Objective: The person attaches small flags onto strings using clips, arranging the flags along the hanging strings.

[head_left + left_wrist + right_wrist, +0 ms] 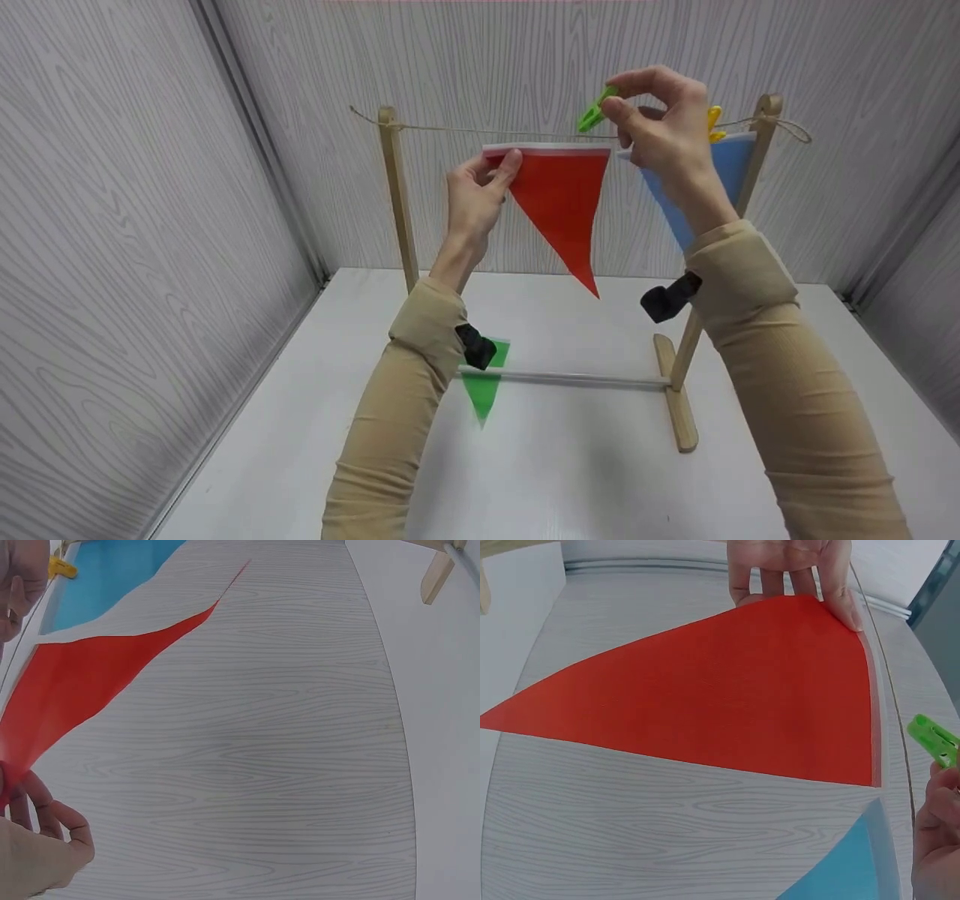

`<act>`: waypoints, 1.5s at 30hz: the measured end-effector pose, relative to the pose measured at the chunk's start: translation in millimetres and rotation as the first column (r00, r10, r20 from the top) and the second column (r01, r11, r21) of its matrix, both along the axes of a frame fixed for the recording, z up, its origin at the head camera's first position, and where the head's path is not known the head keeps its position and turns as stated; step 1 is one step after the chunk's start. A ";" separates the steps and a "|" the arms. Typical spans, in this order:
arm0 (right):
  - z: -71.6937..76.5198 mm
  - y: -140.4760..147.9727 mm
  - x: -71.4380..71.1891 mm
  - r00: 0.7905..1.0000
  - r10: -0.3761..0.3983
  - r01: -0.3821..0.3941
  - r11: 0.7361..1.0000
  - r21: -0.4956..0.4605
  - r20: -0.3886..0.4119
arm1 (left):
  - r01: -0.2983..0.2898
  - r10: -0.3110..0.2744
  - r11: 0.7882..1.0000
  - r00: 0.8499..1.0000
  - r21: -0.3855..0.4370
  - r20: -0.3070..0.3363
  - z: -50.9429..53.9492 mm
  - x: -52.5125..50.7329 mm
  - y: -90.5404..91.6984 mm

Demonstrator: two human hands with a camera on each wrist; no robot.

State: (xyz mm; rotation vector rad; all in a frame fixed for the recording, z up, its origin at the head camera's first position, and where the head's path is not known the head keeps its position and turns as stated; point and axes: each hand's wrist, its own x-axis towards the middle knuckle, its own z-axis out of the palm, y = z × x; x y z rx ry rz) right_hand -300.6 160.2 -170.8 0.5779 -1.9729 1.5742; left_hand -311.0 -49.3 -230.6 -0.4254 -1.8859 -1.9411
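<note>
One red pennant (564, 196), held up just beside the string (442, 129)
Left grip (480, 191) pinches its top corner, right grip (666, 124) has a green clothespin (595, 112) pinched. Blue pennant (731, 163) hangs next door with a yellow clip (714, 120), green pennant (481, 396) down on the bench (585, 472).

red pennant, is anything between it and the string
Nothing visible stands between the red pennant and the string: the left hand holds the pennant just below it. The blue pennant hangs alongside, not in between.
</note>
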 end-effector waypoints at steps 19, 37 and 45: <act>3.8 -11.5 1.1 0.996 -0.085 0.087 0.995 0.047 -0.026 | 0.001 -0.001 1.000 1.000 -0.008 0.005 6.1 2.0 8.1; 2.0 -19.6 -0.3 0.981 -0.183 0.190 0.972 0.141 -0.058 | 0.018 -0.018 1.000 1.000 0.000 -0.018 8.2 3.2 8.3; 0.0 -20.3 -1.0 0.981 -0.190 0.194 0.968 0.159 -0.040 | 0.010 -0.010 1.000 0.999 0.005 -0.033 9.9 3.8 9.1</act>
